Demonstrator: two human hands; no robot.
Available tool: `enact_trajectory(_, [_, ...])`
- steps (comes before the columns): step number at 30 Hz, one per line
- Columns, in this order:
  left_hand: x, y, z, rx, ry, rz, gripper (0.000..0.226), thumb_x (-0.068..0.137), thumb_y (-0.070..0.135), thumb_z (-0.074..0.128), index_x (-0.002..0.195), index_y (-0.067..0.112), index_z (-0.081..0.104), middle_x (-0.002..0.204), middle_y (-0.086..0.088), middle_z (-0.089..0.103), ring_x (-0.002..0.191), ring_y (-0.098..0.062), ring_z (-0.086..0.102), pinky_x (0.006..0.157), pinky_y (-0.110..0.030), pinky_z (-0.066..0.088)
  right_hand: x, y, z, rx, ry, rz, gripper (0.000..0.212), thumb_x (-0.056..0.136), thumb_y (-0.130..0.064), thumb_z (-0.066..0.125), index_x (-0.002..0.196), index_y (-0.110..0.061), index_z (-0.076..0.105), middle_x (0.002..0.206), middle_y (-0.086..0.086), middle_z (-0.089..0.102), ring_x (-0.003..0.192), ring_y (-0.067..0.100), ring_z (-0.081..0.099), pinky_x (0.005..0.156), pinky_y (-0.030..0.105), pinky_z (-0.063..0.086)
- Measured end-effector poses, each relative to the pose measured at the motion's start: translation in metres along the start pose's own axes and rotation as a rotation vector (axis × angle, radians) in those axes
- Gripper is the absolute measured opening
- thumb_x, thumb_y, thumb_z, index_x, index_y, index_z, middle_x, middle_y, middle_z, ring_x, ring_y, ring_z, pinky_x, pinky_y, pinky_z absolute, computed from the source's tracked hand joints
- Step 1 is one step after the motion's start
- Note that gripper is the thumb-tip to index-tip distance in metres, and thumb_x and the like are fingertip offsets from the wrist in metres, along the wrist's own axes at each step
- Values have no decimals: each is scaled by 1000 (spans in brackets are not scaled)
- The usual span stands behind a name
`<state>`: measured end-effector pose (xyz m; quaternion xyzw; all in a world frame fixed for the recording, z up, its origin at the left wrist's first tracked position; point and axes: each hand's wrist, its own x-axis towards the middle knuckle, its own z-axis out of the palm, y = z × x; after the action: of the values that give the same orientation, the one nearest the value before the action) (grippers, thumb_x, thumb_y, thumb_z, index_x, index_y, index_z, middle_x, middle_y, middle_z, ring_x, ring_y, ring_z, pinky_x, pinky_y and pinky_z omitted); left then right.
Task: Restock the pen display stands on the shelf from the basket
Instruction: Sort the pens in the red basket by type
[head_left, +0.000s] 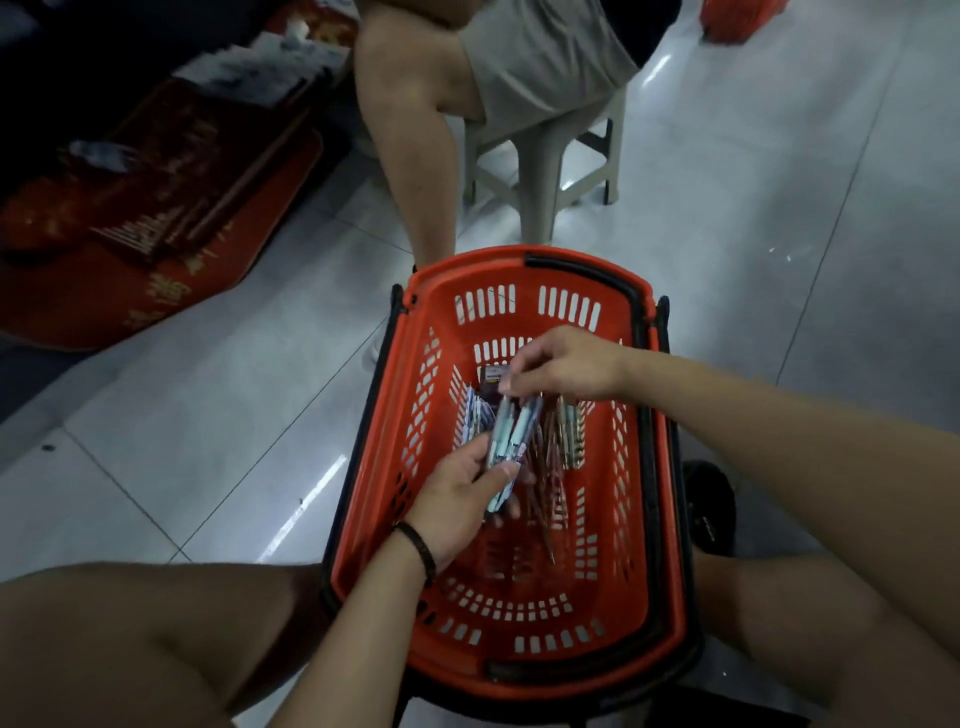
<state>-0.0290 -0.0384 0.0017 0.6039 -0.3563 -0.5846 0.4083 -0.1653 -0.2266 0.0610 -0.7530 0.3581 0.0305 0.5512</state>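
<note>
A red plastic basket (519, 670) with black handles stands on the floor between my knees. Loose pens (566, 431) and packets lie on its bottom. My left hand (457, 499) is inside the basket and grips a bundle of pale blue pens (511, 436). My right hand (561, 364) reaches in from the right, and its fingertips pinch the top end of one pen in that bundle. No pen display stand or shelf is in view.
Another person sits on a pale plastic stool (545, 171) just beyond the basket, one leg (410, 156) touching its far rim. Red packaged goods (156, 218) lie on the floor at the left. My dark shoe (709, 504) rests right of the basket.
</note>
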Motion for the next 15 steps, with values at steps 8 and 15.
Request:
enact_trajectory(8, [-8,9,-2,149,157,-58,16,104,10,56,116,11,66,84,-2,73,59,-10,65,56,-29,50,5,-21,0,-43,63,-61,10,92,-30,81,90,-21,81,93,-4,80,93,12,76,89,36,59])
enact_trajectory(15, [33,-24,-19,445,172,-316,25,102,11,56,124,21,62,108,-8,71,84,-19,72,70,-25,59,-4,-14,-31,-550,456,136,14,92,-27,76,87,-24,64,89,-5,72,76,9,68,63,25,54])
